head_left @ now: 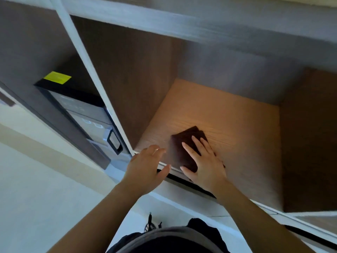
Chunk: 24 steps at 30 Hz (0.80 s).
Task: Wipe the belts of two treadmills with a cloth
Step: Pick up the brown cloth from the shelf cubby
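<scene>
We press right hand (204, 161) flat on cloth (189, 133), fingers spread, likely to gather it; left hand (145, 163) hovers, fingers straight.

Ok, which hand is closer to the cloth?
Right. The right hand lies flat on the cloth; the left hand is open just left of it, over the front edge of the shelf, not touching the cloth.

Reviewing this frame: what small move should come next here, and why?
Probably the right hand should curl its fingers round the cloth and lift it off the shelf: it lies flat on the folded cloth without gripping, the left hand hovers open beside it, and wiping needs the cloth in hand.
</scene>
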Each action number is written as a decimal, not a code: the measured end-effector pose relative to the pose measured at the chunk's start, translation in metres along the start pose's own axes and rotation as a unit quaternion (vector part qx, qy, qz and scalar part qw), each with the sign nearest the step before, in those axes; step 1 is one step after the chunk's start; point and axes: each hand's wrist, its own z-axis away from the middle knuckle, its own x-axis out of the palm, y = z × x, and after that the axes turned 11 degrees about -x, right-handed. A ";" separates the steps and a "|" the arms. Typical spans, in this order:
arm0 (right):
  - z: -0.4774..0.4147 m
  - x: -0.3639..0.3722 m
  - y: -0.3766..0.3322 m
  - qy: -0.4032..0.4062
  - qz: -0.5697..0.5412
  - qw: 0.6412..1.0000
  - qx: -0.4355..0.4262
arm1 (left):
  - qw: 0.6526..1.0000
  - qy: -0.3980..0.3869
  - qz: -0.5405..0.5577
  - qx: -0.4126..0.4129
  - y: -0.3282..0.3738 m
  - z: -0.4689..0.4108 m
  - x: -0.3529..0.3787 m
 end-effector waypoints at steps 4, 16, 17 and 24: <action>0.002 0.005 -0.010 0.020 -0.003 0.997 0.076 | 1.000 -0.002 0.011 0.007 -0.004 -0.009 0.001; 0.001 -0.008 0.014 0.030 -0.040 0.998 -0.031 | 0.984 0.022 0.064 -0.166 0.029 0.033 0.019; 0.003 -0.010 0.018 0.035 -0.044 0.997 -0.048 | 0.980 0.026 0.075 -0.184 0.034 0.041 0.022; 0.009 -0.013 0.023 -0.009 -0.023 0.996 -0.082 | 0.944 0.044 0.110 -0.307 0.078 0.100 0.044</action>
